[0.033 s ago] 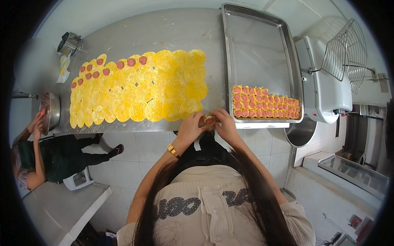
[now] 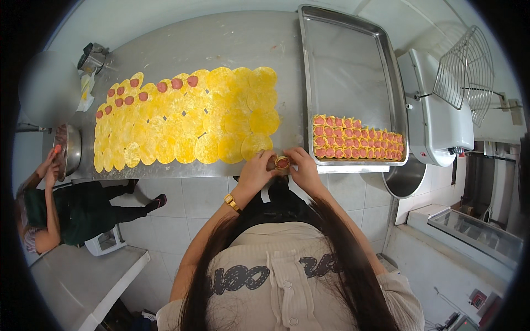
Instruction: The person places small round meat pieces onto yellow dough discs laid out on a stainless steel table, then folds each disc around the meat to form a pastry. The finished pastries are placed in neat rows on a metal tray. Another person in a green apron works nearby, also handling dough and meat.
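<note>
Between the fingers of my left hand [image 2: 258, 174] and my right hand [image 2: 304, 172] is one meat dumpling [image 2: 282, 162], its pink filling showing inside a yellow wrapper. Both hands are closed around its sides at the table's near edge. Left of them, round yellow dumpling wrappers [image 2: 187, 127] lie overlapping in rows. Several wrappers along the far and left side carry pink balls of meat filling [image 2: 176, 84]. To the right, finished open-topped dumplings [image 2: 353, 139] stand packed in rows at the near end of a metal tray.
The deep-rimmed metal tray [image 2: 302, 66] lies on the steel table [image 2: 182, 41]. A white machine with a wire guard [image 2: 464, 69] stands right of it. At the left, a co-worker's hands [image 2: 51, 168] are at a metal bowl [image 2: 73, 149].
My hands and the dumpling look the same. At the left, the co-worker's hands have shifted very slightly beside the bowl.
</note>
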Tool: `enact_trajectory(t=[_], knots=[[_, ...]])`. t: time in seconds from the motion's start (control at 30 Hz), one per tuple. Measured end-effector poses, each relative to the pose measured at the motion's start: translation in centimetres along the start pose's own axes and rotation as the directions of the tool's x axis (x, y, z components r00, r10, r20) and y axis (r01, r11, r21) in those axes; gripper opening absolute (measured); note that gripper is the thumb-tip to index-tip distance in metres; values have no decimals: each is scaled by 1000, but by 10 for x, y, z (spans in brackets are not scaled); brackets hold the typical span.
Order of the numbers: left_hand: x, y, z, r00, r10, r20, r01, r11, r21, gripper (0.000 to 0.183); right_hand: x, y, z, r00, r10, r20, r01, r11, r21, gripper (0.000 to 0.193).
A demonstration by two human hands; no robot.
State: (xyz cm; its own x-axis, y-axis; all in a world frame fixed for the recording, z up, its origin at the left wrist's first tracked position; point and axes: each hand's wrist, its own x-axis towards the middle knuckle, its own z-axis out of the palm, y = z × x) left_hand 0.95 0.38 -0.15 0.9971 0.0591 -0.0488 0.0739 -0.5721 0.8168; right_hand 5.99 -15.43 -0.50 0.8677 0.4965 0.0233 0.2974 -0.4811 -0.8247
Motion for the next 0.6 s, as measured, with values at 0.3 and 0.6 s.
enact_trajectory(t=[0.3,0.6], knots=[[9,-2,-1,993,-93,74,100,990,-98,31,11,-3,-3,997,-69,-21,69,997,-29,27],[13,-5,-2,987,-60,150,57,998,24,30,12,-4,-1,999,-30,31,31,999,-35,35]])
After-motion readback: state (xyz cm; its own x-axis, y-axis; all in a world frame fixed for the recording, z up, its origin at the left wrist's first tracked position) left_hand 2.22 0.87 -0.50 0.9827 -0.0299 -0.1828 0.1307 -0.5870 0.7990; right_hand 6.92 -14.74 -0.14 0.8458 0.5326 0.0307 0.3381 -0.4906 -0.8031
